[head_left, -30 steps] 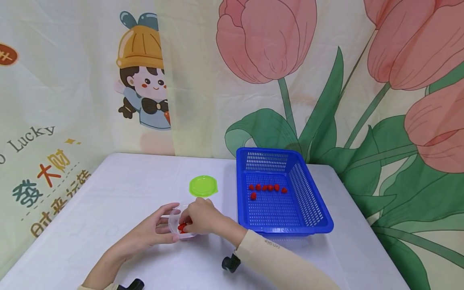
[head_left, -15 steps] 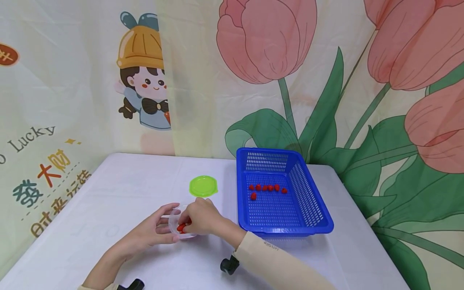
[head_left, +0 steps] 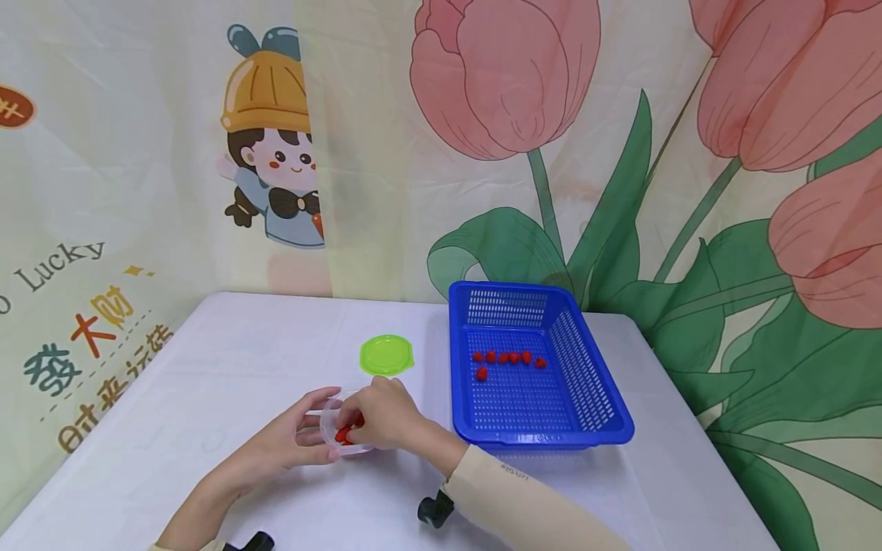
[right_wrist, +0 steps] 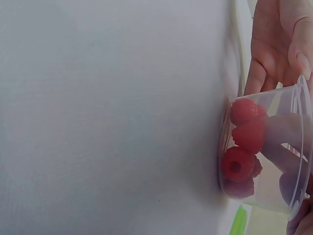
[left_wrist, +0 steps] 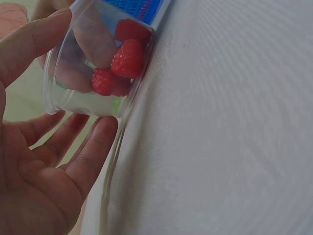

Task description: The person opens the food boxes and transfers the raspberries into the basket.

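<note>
A clear plastic cup [head_left: 329, 417] stands on the white table with several raspberries [head_left: 343, 435] inside. My left hand [head_left: 285, 440] holds the cup from its left side, the thumb at the rim and the fingers along the wall in the left wrist view. My right hand [head_left: 387, 413] reaches into the cup from above. Through the wall in the right wrist view, its fingers [right_wrist: 279, 128] come down against the raspberries [right_wrist: 249, 136]; whether they pinch one I cannot tell. The left wrist view also shows raspberries [left_wrist: 128, 58] near those fingertips.
A blue plastic basket [head_left: 606, 428] stands to the right, with several raspberries [head_left: 513, 357] in a row and one in front of them. Behind the cup lies a green lid [head_left: 387, 355]. A printed curtain [head_left: 372, 191] hangs behind the table.
My left hand and the cup stay in place. The right hand shifts only slightly inside the cup, and the raspberries by its fingertips move a little.
</note>
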`<action>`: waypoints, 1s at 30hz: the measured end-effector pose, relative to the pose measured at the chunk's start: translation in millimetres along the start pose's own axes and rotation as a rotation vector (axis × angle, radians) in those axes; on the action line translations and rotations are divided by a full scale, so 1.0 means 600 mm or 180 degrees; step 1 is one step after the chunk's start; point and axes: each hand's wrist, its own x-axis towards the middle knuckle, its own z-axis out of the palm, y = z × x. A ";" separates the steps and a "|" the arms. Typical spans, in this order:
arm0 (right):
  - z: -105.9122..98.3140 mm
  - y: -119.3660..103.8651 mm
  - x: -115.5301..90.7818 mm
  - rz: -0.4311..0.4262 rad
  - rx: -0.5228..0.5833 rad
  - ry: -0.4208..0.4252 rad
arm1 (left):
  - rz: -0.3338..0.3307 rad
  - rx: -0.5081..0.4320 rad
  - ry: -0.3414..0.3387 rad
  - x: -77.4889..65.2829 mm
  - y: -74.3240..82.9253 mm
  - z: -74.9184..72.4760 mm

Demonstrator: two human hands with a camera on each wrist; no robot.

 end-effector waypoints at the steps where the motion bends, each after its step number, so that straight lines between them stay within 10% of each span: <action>1: 0.001 0.001 0.000 -0.0003 -0.0005 0.0022 | 0.0005 0.0005 -0.0002 0.001 0.000 0.000; 12: -0.013 0.001 -0.014 0.0092 0.0334 0.0032 | -0.0003 0.0015 0.0010 0.002 0.001 0.002; 30: -0.178 0.038 -0.078 0.0074 0.0805 -0.0065 | -0.0078 0.0262 0.0129 0.007 0.002 0.001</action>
